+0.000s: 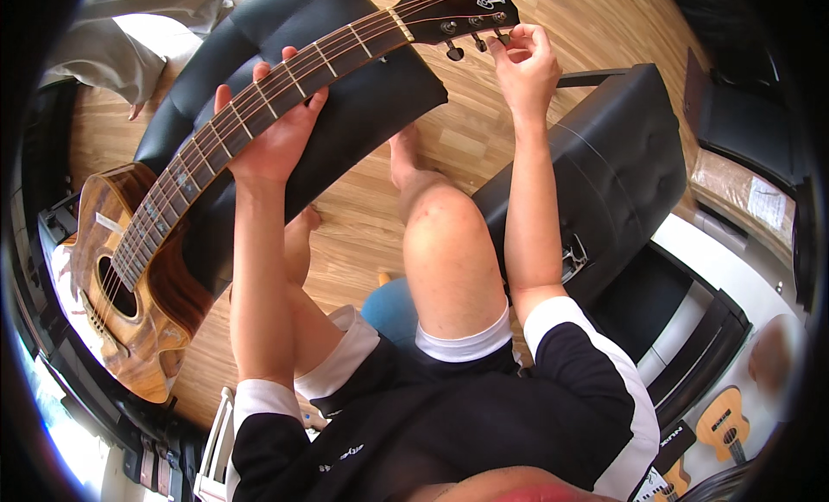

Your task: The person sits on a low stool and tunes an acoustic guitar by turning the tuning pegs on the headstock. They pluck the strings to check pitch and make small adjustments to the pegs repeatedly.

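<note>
A brown wooden acoustic guitar (159, 325) lies slanting across the left side, strings facing up, its dark headstock (471, 14) at the top. My left hand (272, 144) supports the neck (250, 113) from below, with its fingertips coming round the far edge and the thumb on the near side. At the headstock, my right hand (528, 70) has thumb and fingers pinched at a tuning peg (501, 37). Two more dark tuning pegs stick out along the same edge. The sound hole and bridge show at the lower left.
A black padded bench (380, 113) lies under the guitar neck. Another black tufted bench (604, 165) stands to the right. A person's grey trouser legs (129, 62) show at upper left. Below me is a blue round seat (390, 312). Small guitars (724, 423) are at lower right.
</note>
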`<state>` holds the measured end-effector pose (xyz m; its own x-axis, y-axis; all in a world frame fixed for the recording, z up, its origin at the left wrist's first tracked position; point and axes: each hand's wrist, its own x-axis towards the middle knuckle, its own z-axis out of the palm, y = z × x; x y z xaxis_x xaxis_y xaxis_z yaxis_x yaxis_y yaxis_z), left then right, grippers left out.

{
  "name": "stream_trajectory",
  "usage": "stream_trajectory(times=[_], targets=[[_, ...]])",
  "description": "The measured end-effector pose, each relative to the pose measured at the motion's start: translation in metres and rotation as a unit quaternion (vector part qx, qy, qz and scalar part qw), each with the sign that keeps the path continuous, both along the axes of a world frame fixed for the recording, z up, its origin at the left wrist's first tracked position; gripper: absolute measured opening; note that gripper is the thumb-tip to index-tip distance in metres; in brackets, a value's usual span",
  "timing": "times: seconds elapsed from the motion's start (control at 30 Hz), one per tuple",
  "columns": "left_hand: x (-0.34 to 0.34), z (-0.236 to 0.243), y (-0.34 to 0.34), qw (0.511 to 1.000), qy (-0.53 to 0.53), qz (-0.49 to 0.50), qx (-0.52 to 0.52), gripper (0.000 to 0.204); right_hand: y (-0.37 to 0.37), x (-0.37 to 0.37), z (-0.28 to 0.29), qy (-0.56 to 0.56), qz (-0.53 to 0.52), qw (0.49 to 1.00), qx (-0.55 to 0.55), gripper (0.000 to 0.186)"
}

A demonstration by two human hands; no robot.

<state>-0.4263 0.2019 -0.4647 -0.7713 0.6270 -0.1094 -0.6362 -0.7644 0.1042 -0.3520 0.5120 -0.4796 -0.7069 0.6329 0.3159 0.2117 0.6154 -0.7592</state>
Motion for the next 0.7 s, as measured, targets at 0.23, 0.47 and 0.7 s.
stream_trajectory(times=[0.23, 0.47, 0.7], targets=[[0.001, -0.001, 0.002, 1.0, 0.004, 0.003, 0.001, 0.049, 0.015, -0.002, -0.019, 0.096, 0.034, 0.93, -0.352, 0.009], [0.004, 0.008, 0.005, 0.999, -0.024, 0.025, -0.033, 0.046, 0.01, 0.001, -0.007, 0.027, 0.049, 0.923, -0.381, 0.015], [0.004, 0.007, 0.007, 0.998, -0.026, 0.039, -0.053, 0.045, 0.01, -0.001, -0.008, -0.063, 0.011, 0.959, -0.278, 0.018]])
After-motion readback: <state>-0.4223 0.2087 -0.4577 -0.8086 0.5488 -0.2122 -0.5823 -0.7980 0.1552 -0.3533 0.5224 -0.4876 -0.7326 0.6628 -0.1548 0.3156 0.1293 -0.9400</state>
